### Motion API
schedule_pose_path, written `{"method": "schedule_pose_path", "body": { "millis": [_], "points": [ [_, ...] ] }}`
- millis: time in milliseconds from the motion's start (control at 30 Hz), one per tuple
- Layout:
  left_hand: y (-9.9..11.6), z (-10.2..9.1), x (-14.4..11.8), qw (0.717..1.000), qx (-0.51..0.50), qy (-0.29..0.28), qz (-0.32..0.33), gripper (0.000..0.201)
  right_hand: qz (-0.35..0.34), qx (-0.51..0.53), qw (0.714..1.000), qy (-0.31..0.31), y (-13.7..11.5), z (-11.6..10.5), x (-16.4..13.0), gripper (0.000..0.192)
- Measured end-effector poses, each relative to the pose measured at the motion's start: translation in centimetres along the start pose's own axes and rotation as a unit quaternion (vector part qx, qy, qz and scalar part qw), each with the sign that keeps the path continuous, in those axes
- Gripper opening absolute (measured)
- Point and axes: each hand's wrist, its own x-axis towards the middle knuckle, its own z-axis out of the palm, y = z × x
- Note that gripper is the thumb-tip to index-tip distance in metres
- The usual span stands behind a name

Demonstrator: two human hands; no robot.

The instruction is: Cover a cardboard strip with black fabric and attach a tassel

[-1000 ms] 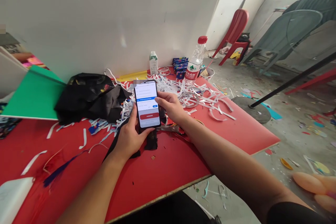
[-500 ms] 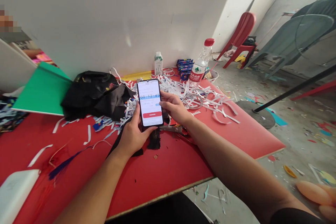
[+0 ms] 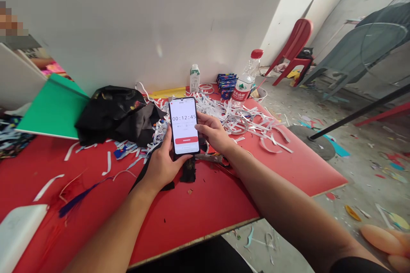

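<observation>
A smartphone (image 3: 185, 130) is held upright over the table, its lit screen showing 00:12:45 above a red button. My left hand (image 3: 164, 164) grips its left side and lower edge, thumb along the bottom. On the right side, my right hand (image 3: 213, 132) holds the phone's edge, with the thumb at the screen's border. Below the phone lie scissors (image 3: 211, 158), partly covered by my right wrist, and strips of black cloth (image 3: 188, 171). White paper strips (image 3: 208, 104) are heaped behind the phone.
Black fabric (image 3: 110, 113) and a green board (image 3: 53, 108) lie at left on the red table (image 3: 198, 209). A water bottle (image 3: 245, 83), a small carton bottle (image 3: 194, 78) and blue packets (image 3: 226, 85) stand at the back. At right are a pole (image 3: 352, 115) and chairs (image 3: 293, 51). Fingers (image 3: 382, 239) show lower right.
The blue highlight on the phone's time digits and the small blue button have gone from the screen. Both hands keep their hold, and the view has shifted slightly.
</observation>
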Motion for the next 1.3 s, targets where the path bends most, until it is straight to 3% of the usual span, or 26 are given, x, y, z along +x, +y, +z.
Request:
{"method": "schedule_pose_path", "body": {
  "millis": [1300],
  "points": [
    [-0.57, 0.11, -0.05, 1.0, 0.001, 0.002, 0.004, 0.116, -0.003, 0.001, 1.0, 0.004, -0.37, 0.41, -0.03, 0.054]
  ]
}}
